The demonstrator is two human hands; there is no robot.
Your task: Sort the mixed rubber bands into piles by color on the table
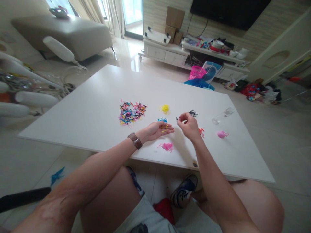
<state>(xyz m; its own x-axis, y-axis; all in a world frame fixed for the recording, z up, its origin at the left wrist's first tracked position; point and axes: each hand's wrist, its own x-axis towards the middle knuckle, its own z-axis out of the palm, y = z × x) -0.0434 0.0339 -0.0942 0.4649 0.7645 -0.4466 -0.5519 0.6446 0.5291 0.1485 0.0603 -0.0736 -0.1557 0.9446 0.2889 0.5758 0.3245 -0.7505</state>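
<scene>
My left hand (157,130) is turned palm up above the white table (97,87), fingers stretched out, and a few small yellow rubber bands (164,128) lie on it. Just to its right, my right hand (188,124) pinches a small black rubber band (177,119) between thumb and finger. Around the hands are sorted piles: blue bands (162,120), yellow bands (165,108), black bands (193,113) and pink bands (167,147). Red bands (201,132) are partly hidden behind my right wrist. A larger heap of mixed-colour bands (132,113) lies to the left.
On the table's right side lie a clear plastic bottle (216,120) and a pink object (222,134), perhaps a small bag. A small sticker-like piece (194,163) is near the front edge. White chairs (36,98) stand left; a pink basket (196,72) is beyond the table.
</scene>
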